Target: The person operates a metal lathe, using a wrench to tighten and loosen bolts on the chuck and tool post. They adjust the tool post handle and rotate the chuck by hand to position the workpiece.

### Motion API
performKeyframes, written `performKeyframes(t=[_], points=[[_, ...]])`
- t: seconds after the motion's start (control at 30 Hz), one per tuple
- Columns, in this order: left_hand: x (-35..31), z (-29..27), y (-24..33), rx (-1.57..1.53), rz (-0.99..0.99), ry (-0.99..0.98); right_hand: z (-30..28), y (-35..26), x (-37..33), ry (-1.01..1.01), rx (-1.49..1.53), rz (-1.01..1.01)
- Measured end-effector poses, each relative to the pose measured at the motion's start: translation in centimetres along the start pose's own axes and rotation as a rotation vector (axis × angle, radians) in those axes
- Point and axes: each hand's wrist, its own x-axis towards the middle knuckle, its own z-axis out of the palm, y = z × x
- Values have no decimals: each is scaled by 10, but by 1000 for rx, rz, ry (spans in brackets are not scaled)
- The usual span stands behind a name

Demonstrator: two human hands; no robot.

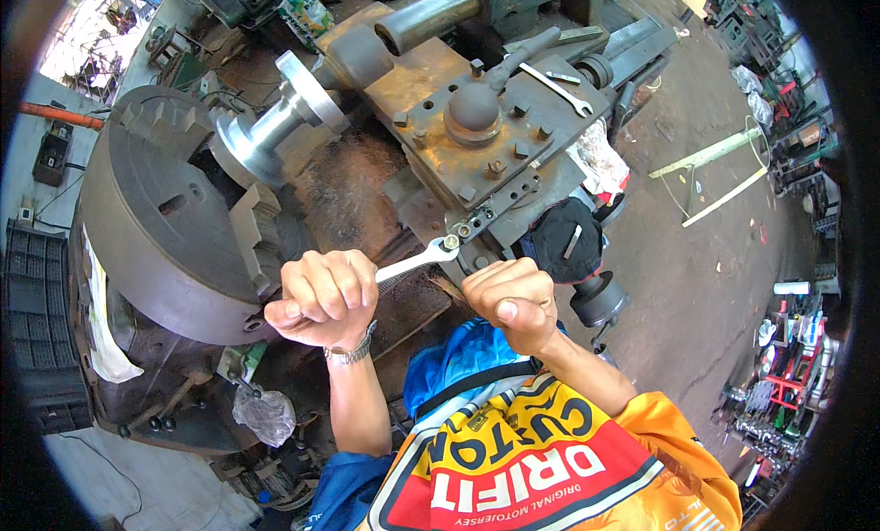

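Observation:
My left hand (328,297), with a metal watch on its wrist, is wrapped round a silver wrench (408,262). The wrench's jaw sits on a bolt head (451,241) at the near end of a dark bar with holes (500,204), beside the lathe's square tool post (435,119). Just right of that bolt, my right hand (515,300) is closed in a fist; anything inside it is hidden. A shiny turned metal piece (275,137) with flanges sits between the jaws of the big round chuck (174,219) to the left.
A second wrench (561,88) lies on the tool post by its lever handle (522,59). A black cap (561,241) rests close beyond my right hand. Control levers (179,398) and a plastic bag (264,416) are at lower left. Tools (779,384) crowd the right side.

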Motion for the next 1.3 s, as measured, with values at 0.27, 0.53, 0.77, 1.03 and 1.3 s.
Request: performKeyframes(t=[0.27,0.53,0.77,1.03,1.3], points=[[0,-3,-1,-40,76,80,3,0,2,30,-59,21],[-3,-15,-9,-362,68,319,3,0,2,35,-73,22],[-18,-4,-13,-312,196,460,1,-2,1,7,-32,41],[-26,3,-12,-284,239,470,-2,-1,-2,-14,-24,44],[-15,-16,-9,-386,88,374,-1,0,-2,3,-12,44]])
